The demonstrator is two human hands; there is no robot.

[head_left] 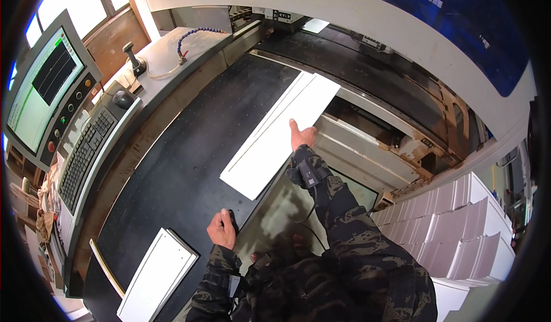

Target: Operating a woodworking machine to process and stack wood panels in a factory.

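Two long white panels [274, 141] lie overlapping on the black worktable [189, 167], their right edge jutting slightly past the table's edge. My right hand [302, 136] grips that edge, thumb on top and fingers curled out of sight at the side. Close to the table's near edge, my left hand [222, 229] is loosely closed, with nothing visible in it. Beyond it, at the lower left, lies a short stack of white panels [158, 273]. Both forearms are in camouflage sleeves.
A monitor [49, 86], keyboard [86, 152], mouse [123, 99] and handheld scanner [134, 61] line the left console. A large machine with a blue cover [436, 12] spans the far side. Tall stacks of white panels [453, 224] stand at the right. A yellowish strip [106, 267] lies lower left.
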